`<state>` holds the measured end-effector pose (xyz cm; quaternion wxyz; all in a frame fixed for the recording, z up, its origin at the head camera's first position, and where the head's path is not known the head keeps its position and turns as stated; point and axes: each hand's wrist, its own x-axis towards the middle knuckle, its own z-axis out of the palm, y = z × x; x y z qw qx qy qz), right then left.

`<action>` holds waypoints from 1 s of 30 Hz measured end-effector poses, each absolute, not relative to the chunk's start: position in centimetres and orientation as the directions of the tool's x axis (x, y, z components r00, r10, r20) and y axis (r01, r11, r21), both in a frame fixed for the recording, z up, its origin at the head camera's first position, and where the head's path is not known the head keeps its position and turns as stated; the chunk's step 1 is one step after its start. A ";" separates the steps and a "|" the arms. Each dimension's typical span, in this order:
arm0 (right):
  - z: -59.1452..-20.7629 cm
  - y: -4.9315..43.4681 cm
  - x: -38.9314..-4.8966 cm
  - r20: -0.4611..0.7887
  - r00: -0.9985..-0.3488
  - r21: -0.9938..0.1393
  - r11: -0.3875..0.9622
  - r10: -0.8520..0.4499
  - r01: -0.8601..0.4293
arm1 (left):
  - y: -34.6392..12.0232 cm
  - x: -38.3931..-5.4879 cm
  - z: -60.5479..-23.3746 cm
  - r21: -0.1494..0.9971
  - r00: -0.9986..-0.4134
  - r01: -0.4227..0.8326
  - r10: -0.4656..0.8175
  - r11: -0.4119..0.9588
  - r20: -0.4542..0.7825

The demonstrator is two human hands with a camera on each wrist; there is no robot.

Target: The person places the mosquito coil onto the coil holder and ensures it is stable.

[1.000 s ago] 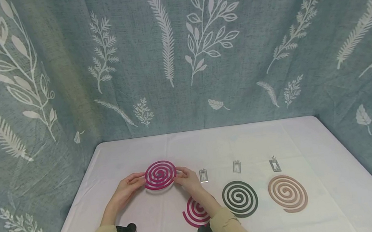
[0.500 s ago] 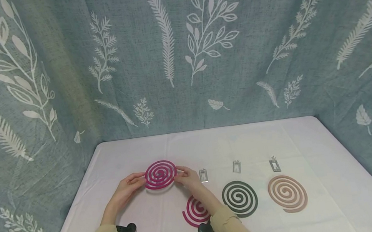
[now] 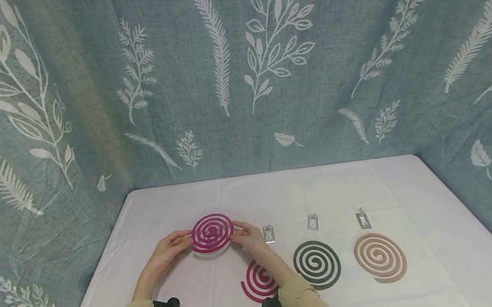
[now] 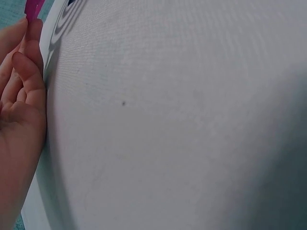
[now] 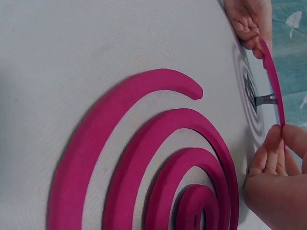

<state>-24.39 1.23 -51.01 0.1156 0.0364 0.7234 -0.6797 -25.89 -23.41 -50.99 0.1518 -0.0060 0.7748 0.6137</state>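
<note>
A magenta mosquito coil point(image 3: 212, 232) lies nearly level above the white table, at left of centre. My left hand point(image 3: 166, 252) pinches its left edge between thumb and fingers. On the opposite edge, my right hand point(image 3: 251, 241) pinches the rim the same way. The right wrist view shows a small metal coil stand point(image 5: 265, 100) beneath the raised coil, its upright meeting the coil's underside at the middle. A second magenta mosquito coil point(image 5: 163, 78) rests flat on the table, partly covered by my right forearm in the head view.
To the right lie a dark green coil point(image 3: 316, 262) and a tan coil point(image 3: 378, 255). Behind the flat coils, three metal stands stand in a row: left point(image 3: 269, 241), middle point(image 3: 313, 229) and right point(image 3: 365, 225). A patterned curtain point(image 3: 244, 138) surrounds the table point(image 3: 421, 193).
</note>
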 end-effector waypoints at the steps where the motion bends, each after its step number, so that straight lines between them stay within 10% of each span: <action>1: -51.0 1.2 -24.4 -0.218 -0.970 -0.975 0.076 -0.105 0.211 | -23.4 -25.9 -51.0 0.950 -0.954 -0.196 0.179 0.242 -0.243; 30: -51.2 1.2 -24.4 -0.221 -0.969 -0.973 0.095 -0.113 0.211 | -23.5 -25.9 -51.2 0.953 -0.957 -0.181 0.178 0.244 -0.227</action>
